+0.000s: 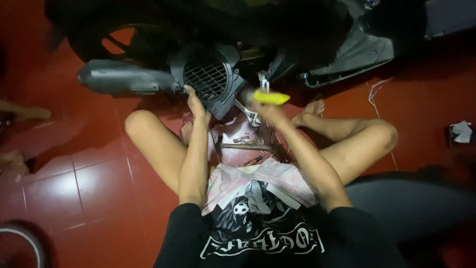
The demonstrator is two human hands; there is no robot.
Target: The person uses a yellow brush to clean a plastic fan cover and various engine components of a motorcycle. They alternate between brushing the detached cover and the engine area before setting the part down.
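Note:
I sit cross-legged on a red tiled floor in front of a dark scooter. My left hand [196,105] reaches forward and rests its fingers on the edge of the grey fan cover with a round grille [207,79]. My right hand [267,110] is closed around a tool with a yellow handle [271,97], held near the engine to the right of the cover. Its working end is hidden in the dark.
The grey exhaust muffler [116,78] sticks out to the left beside the rear wheel [111,42]. A hammer [245,147] and small tools lie between my legs. A dark body panel [354,54] sits at the right, crumpled paper [461,132] further right.

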